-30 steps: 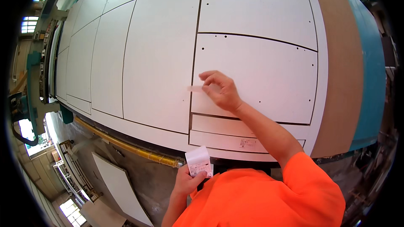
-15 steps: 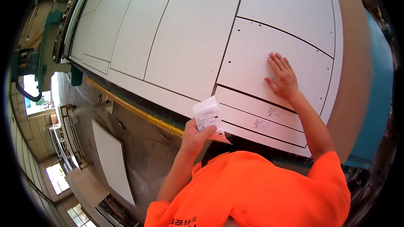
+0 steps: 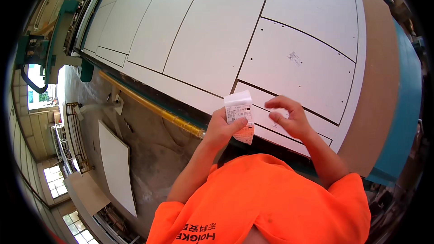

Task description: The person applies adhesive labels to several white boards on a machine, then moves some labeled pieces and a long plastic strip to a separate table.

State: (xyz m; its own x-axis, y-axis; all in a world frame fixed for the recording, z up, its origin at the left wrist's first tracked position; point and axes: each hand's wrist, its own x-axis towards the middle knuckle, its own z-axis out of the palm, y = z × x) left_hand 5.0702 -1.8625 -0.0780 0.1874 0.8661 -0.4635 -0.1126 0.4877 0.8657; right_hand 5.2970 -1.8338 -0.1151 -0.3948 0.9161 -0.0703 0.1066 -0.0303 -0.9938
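My left hand (image 3: 220, 129) grips a folded strip of printed labels (image 3: 238, 111), white at the top with an orange part hanging below the thumb. To its right my right hand (image 3: 293, 116) hovers over the narrow front strips of the cut white board (image 3: 212, 31). Its fingers are curved, with the thumb apart from them and nothing visible between. A small printed label (image 3: 294, 58) lies stuck at a slant on the drilled panel (image 3: 312, 70) beyond that hand. The labels on the front strips are mostly hidden behind the right hand.
Brown board (image 3: 377, 63) and a blue surface (image 3: 391, 108) border the white board on the right. A yellow rail (image 3: 153, 106) runs along the table's left edge. On the floor at left lies a white panel (image 3: 115, 167). Green machinery (image 3: 56, 40) stands at the far left.
My right hand has lifted off the drilled panel and come back toward the label strip, uncovering a label there. My left hand has moved slightly right and up with the strip.
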